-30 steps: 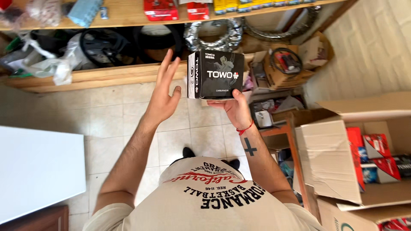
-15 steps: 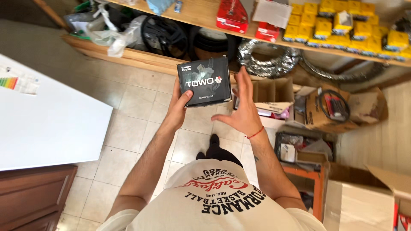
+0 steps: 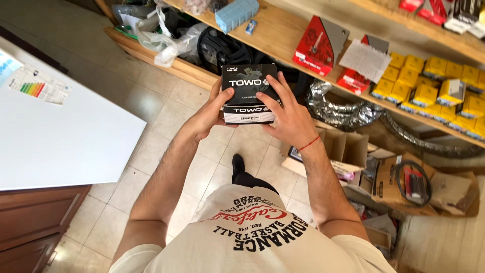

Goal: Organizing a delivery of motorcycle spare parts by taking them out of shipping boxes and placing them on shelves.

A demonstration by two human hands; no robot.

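One white tabletop at left. One black carton, white lettering, pale label strip on near face, held level at chest height above tiled floor, before wooden shelf. Left hand clasping carton's left side, fingers curled. Right hand gripping right side, fingers spread over top. Yellow boxes on shelf at right, over ten.

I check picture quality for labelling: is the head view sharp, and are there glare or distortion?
Head view: black box and both hands, left hand, right hand, sharp; white tabletop bright, nearly washed out; wooden shelf lines slant steeply from wide-angle tilt; no motion blur.
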